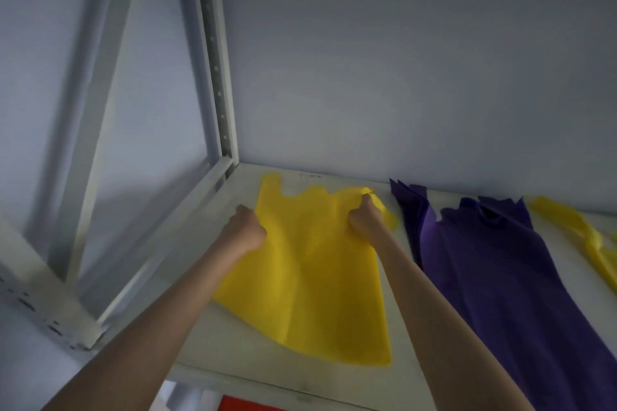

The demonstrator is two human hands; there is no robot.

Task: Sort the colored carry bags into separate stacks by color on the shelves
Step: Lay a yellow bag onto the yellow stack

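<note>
- Two bare forearms reach up from the bottom of the frame onto a pale metal shelf point(213, 327), seen from the person's head against a plain grey-blue wall
- A yellow carry bag point(310, 277) lies flat in the centre of the frame, near the shelf's left end, its handle loops pointing toward the wall
- The left hand point(245, 230) is curled into a fist at the bag's upper left edge; the fingers are hidden, so it seems to pinch that edge, though the contact is not fully clear
- The right hand point(365, 218) grips the bag's upper right handle, bunching the fabric between curled fingers
- Judgement: the step is laying the yellow bag down smooth; pulling both top corners apart and toward the wall should flatten the creases and square it to the shelf edge
- Judgement: thin fabric slides easily, so letting go gently should keep it in place
- Just right of it, at centre right, a purple stack point(494, 277) of bags lies flat, apart from the yellow one
- At the far right edge, a crumpled yellow bag point(587, 237) waits unsorted
- Something red point(247, 404) shows below the shelf at the bottom; what it is cannot be told
</note>
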